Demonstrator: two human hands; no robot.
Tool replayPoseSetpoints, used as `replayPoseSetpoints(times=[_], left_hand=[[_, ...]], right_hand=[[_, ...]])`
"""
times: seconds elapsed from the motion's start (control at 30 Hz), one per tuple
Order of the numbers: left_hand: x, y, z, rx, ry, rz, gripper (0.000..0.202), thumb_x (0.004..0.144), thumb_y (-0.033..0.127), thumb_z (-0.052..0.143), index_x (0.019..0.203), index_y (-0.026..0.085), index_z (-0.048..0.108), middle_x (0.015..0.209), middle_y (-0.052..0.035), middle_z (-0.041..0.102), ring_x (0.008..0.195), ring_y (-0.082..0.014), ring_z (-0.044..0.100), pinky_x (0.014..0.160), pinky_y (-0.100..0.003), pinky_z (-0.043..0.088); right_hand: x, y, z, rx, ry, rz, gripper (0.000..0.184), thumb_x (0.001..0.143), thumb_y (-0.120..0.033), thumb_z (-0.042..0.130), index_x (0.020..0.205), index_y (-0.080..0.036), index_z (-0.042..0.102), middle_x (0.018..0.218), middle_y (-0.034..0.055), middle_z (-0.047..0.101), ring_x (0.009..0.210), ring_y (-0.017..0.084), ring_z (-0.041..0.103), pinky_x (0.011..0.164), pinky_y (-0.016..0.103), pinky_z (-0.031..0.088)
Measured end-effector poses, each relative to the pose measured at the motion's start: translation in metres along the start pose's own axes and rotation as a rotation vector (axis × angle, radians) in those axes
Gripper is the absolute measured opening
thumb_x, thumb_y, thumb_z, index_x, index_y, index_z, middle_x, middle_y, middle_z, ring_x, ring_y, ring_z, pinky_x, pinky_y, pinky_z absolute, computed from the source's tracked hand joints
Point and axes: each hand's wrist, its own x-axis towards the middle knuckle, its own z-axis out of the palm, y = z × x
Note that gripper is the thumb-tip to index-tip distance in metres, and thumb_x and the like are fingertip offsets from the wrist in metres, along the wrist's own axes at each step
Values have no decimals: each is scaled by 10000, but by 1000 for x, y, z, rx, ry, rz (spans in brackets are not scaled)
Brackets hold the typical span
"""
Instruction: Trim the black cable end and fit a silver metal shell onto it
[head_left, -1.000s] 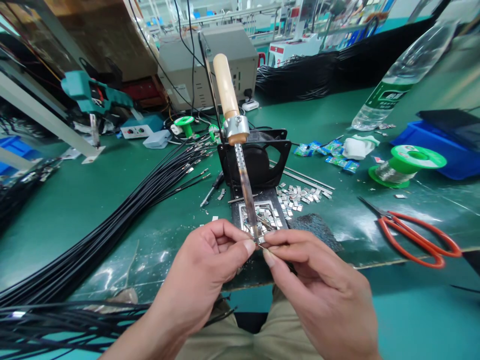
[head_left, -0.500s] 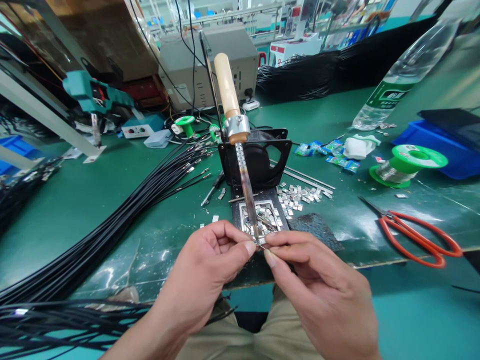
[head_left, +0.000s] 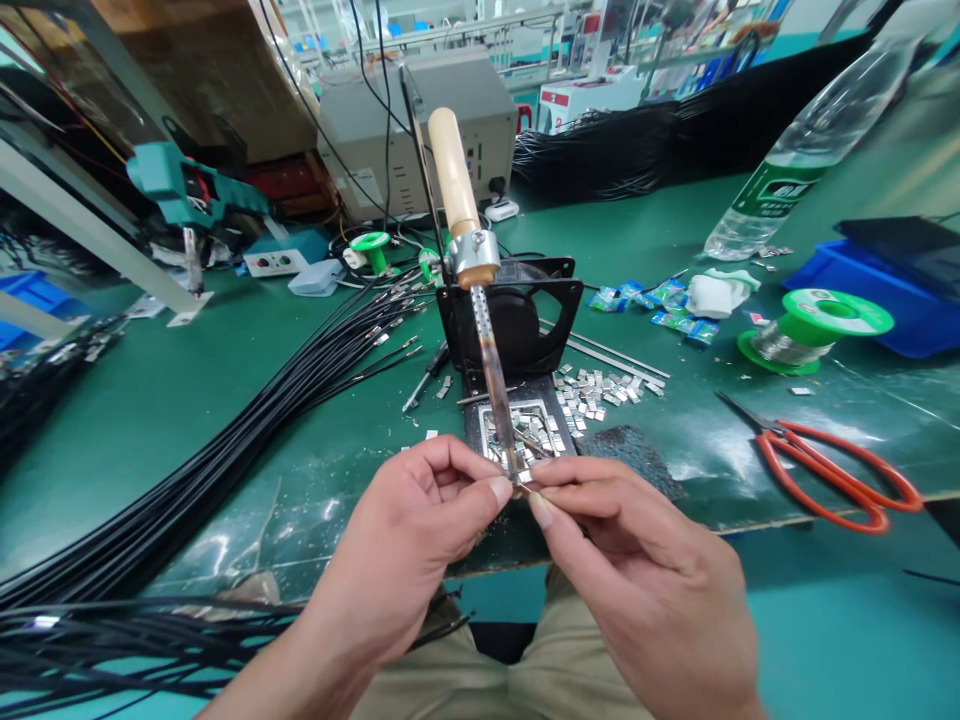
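Observation:
A soldering iron (head_left: 495, 385) with a wooden handle (head_left: 453, 170) is clamped upright, its tip pointing down between my hands. My left hand (head_left: 420, 530) is closed in a pinch beside the tip; the small piece in it is mostly covered by the fingers. From the other side my right hand (head_left: 637, 560) pinches a thin silvery solder wire (head_left: 526, 488), its end close to the iron's tip. Just behind the fingertips sits a tray (head_left: 486, 412) of small metal pieces. More small metal pieces (head_left: 600, 395) lie right of it.
A black fan (head_left: 517, 325) stands behind the iron. Black cables (head_left: 247, 450) run across the left of the bench. To the right are orange-handled scissors (head_left: 832, 470), a solder spool (head_left: 814, 335), a blue bin (head_left: 862, 300) and a water bottle (head_left: 787, 170). A screwdriver (head_left: 425, 378) lies near the fan.
Both hands stay almost still at the iron's tip. The right hand has shifted very slightly; the rest of the bench looks the same.

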Motion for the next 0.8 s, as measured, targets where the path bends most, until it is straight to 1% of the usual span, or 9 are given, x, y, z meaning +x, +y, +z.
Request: replayPoseSetpoints(times=[0.27,0.5,0.7,0.8], left_hand=[[-1,1,-1,6,18,2,329,743,387,851,734,154,620,524,85,426,506,-54,267,462,-193,203],[-1,2,0,21,42,11,306,740,362,850,730,152,627,526,89,427,509,-51,266,460,-183,219],[-5,-4,-3,24,32,-15,319,750,379,859,750,142,646,529,92,430,504,-45,256,454,-177,210],[-9,-9,-4,13,28,-17,295,763,357,864,761,144,660,538,91,443,501,-42,263,448,-173,217]], right_hand=[[-1,0,0,12,-1,15,152,873,-87,722,811,-218,769,927,15,787,818,124,767,724,156,633],[-1,0,1,27,1,19,154,875,-86,715,811,-217,764,935,9,788,815,110,764,708,128,620],[-7,-2,1,8,-10,41,163,879,-90,696,775,-208,742,917,17,782,755,114,751,656,141,621],[-13,-2,0,-9,-8,24,157,882,-88,698,794,-212,737,919,13,781,779,114,753,677,143,622]])
